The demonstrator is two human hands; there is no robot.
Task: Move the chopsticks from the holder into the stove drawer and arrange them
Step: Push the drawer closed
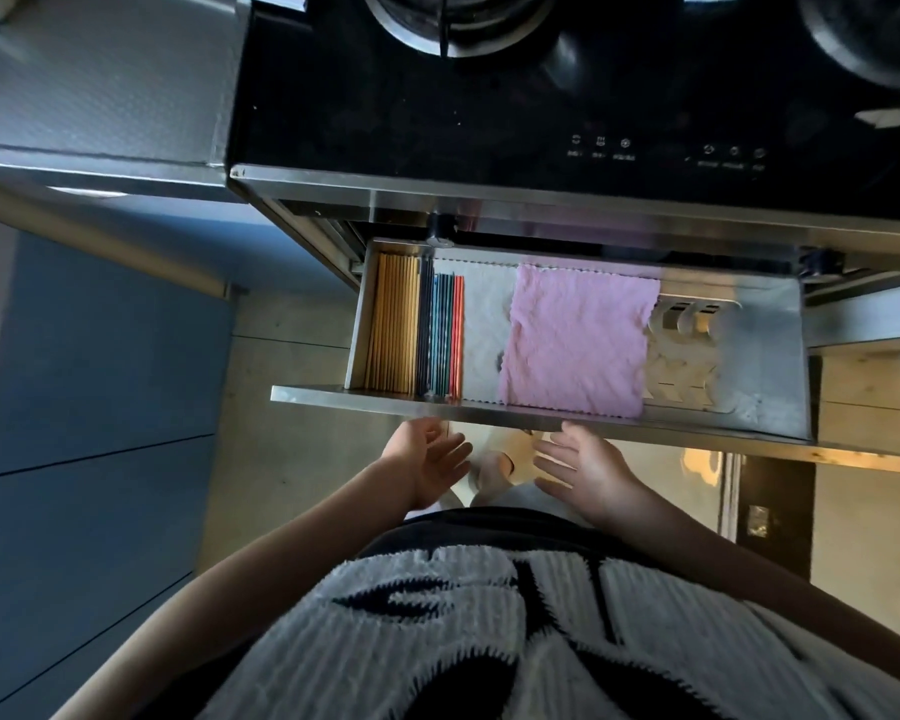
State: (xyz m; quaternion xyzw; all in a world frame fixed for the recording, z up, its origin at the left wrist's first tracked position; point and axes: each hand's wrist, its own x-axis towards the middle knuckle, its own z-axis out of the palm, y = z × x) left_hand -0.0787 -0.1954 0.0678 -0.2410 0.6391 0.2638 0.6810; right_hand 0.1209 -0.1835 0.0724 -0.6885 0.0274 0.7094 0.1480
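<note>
Over grey floor tiles, the left hand and right hand hover, fingers spread and holding nothing, just short of the brushed-steel drawer. Inside, straight chopsticks lie packed against its left wall, near a nubbly pink cloth; beyond, the glossy black glass stove

The open steel drawer holds chopsticks at its left — a pink cloth mid-drawer.

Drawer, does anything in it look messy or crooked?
Only the pink cloth: it lies slightly askew, its left edge slanting over the white liner. The chopsticks lie straight and side by side at the left end of the drawer.
</note>
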